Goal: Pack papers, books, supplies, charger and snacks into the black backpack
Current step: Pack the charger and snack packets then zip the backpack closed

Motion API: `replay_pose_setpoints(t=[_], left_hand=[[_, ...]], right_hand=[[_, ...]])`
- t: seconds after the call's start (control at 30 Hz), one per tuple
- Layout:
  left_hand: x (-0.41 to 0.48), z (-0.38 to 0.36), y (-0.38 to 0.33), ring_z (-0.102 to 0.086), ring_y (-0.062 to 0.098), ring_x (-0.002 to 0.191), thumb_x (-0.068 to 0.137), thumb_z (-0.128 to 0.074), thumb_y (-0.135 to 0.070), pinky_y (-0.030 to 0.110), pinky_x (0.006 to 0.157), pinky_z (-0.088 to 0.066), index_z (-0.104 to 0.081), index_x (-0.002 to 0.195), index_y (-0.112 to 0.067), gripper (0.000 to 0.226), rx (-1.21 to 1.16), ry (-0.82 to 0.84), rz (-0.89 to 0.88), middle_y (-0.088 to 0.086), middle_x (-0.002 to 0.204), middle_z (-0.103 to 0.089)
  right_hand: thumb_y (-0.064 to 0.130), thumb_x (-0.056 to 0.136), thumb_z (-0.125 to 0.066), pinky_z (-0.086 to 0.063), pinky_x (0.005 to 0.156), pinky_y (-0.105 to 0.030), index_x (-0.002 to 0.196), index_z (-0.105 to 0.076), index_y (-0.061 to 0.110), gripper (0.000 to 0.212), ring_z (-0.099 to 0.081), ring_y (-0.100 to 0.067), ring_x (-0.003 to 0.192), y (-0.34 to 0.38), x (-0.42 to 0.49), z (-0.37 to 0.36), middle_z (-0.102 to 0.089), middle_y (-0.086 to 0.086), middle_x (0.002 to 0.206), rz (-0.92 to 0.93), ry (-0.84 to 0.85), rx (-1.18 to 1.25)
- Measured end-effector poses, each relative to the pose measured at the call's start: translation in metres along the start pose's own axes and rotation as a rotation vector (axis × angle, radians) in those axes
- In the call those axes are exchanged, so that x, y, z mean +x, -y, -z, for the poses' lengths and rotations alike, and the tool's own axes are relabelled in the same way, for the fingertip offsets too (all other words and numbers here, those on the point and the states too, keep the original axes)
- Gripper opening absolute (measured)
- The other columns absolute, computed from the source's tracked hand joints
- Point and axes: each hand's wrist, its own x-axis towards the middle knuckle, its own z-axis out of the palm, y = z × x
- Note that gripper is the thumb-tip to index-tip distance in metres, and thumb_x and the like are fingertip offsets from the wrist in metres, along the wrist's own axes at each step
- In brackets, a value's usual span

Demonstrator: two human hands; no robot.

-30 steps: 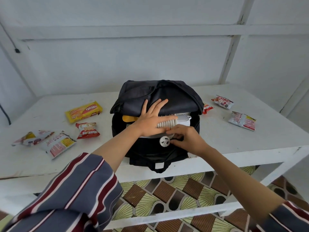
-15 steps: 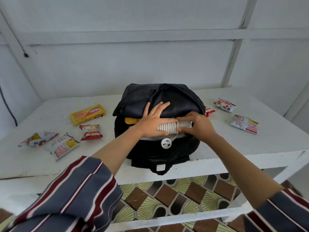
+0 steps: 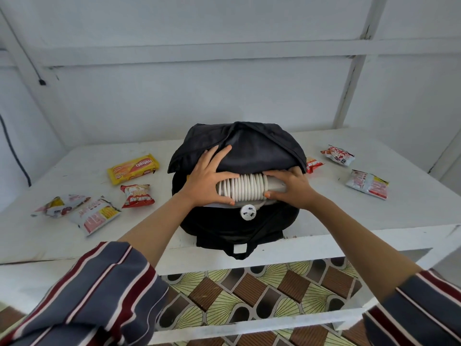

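The black backpack (image 3: 239, 223) lies on the white table (image 3: 374, 221) with its top flap thrown back. At its mouth sits a white charger (image 3: 245, 187) wrapped in coiled cable, its round plug (image 3: 248, 212) dangling below. My left hand (image 3: 207, 178) grips the charger's left end, with its fingers spread up onto the flap. My right hand (image 3: 291, 186) grips the right end. A sliver of white paper and something yellow show beneath the charger.
Snack packets lie loose on the table: a yellow wafer pack (image 3: 133, 168), a red packet (image 3: 137, 196) and two more (image 3: 94, 217) at the left; a small red one (image 3: 313, 164) and two others (image 3: 338, 154) (image 3: 368, 183) at the right. Patterned floor tiles lie below.
My right hand left the round plug and moved up to grip the charger's right end. My left hand's thumb curled under the coil. The plug now hangs free.
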Motion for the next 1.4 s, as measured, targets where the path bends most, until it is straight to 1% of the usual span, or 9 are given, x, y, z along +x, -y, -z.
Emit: replay_pose_setpoints(t=[0.17, 0.33, 0.57, 0.67, 0.8, 0.93, 1.1, 1.23, 1.4], left_hand=[[0.003, -0.004, -0.002, -0.010, 0.031, 0.140, 0.061, -0.055, -0.071, 0.040, 0.115, 0.008, -0.065, 0.109, -0.031, 0.064, 0.036, -0.033, 0.021, 0.014, 0.152, -0.024], [0.004, -0.006, -0.002, -0.014, 0.034, 0.140, 0.054, -0.079, -0.056, 0.043, 0.114, 0.005, -0.064, 0.109, -0.029, 0.063, 0.065, -0.026, 0.044, 0.015, 0.152, -0.024], [0.002, -0.004, -0.003, -0.001, 0.029, 0.144, 0.056, -0.080, -0.055, 0.041, 0.115, 0.011, -0.061, 0.115, -0.028, 0.068, -0.025, 0.022, 0.046, 0.011, 0.156, -0.011], [0.001, -0.001, -0.004, -0.007, 0.029, 0.143, 0.059, -0.079, -0.054, 0.043, 0.115, 0.005, -0.064, 0.110, -0.029, 0.059, -0.105, -0.020, 0.042, 0.013, 0.154, -0.016], [0.002, 0.001, -0.008, -0.018, 0.033, 0.141, 0.060, -0.081, -0.047, 0.044, 0.114, -0.001, -0.068, 0.101, -0.026, 0.048, -0.129, -0.075, 0.052, 0.016, 0.150, -0.026], [0.000, 0.002, -0.011, -0.022, 0.032, 0.140, 0.063, -0.079, -0.045, 0.042, 0.115, -0.003, -0.068, 0.099, -0.025, 0.042, -0.125, -0.094, 0.070, 0.014, 0.149, -0.031], [-0.001, 0.008, -0.016, -0.036, 0.026, 0.129, 0.069, -0.064, -0.054, 0.038, 0.106, -0.021, -0.066, 0.094, -0.025, 0.038, -0.100, -0.169, 0.075, 0.012, 0.141, -0.041], [-0.002, 0.012, -0.017, -0.040, 0.026, 0.126, 0.071, -0.064, -0.054, 0.038, 0.103, -0.025, -0.065, 0.094, -0.026, 0.037, -0.082, -0.168, 0.075, 0.011, 0.140, -0.043], [-0.006, 0.015, -0.018, -0.041, 0.021, 0.120, 0.072, -0.063, -0.050, 0.039, 0.097, -0.032, -0.067, 0.088, -0.023, 0.032, -0.071, -0.215, 0.045, 0.009, 0.131, -0.050]], right_hand=[[0.032, 0.076, -0.074, -0.022, 0.101, -0.031, 0.132, -0.050, 0.025, 0.062, -0.030, -0.024, 0.116, -0.005, 0.003, -0.009, -0.053, -0.002, 0.129, 0.050, -0.081, 0.059], [0.035, 0.076, -0.074, -0.020, 0.102, -0.034, 0.131, -0.050, 0.028, 0.061, -0.030, -0.023, 0.120, -0.004, 0.001, -0.016, -0.050, 0.004, 0.131, 0.056, -0.124, 0.028], [0.026, 0.071, -0.080, -0.022, 0.103, -0.025, 0.132, -0.050, 0.020, 0.068, -0.032, -0.024, 0.127, -0.003, -0.003, -0.017, -0.049, -0.003, 0.135, 0.036, -0.156, 0.195], [0.025, 0.068, -0.082, -0.027, 0.102, -0.027, 0.131, -0.053, 0.018, 0.070, -0.035, -0.023, 0.126, -0.005, -0.006, -0.019, -0.051, -0.004, 0.133, 0.026, -0.178, 0.262], [0.028, 0.065, -0.084, -0.034, 0.106, -0.037, 0.130, -0.055, 0.018, 0.072, -0.041, -0.024, 0.125, -0.009, -0.007, -0.019, -0.053, -0.003, 0.132, 0.022, -0.176, 0.291], [0.026, 0.066, -0.083, -0.031, 0.103, -0.028, 0.129, -0.056, 0.015, 0.070, -0.042, -0.025, 0.124, -0.009, -0.008, -0.018, -0.054, -0.005, 0.131, 0.022, -0.193, 0.251], [0.029, 0.065, -0.083, -0.035, 0.102, -0.034, 0.126, -0.058, 0.016, 0.067, -0.044, -0.027, 0.122, -0.005, -0.010, -0.016, -0.057, -0.007, 0.127, 0.006, -0.215, 0.219], [0.037, 0.064, -0.082, -0.038, 0.103, -0.043, 0.126, -0.057, 0.018, 0.069, -0.042, -0.026, 0.124, -0.003, -0.011, -0.017, -0.054, -0.006, 0.130, -0.015, -0.206, 0.243], [0.034, 0.067, -0.081, -0.041, 0.098, -0.030, 0.123, -0.059, 0.013, 0.064, -0.048, -0.021, 0.119, 0.003, -0.012, -0.011, -0.058, -0.005, 0.126, -0.013, -0.203, 0.247]])
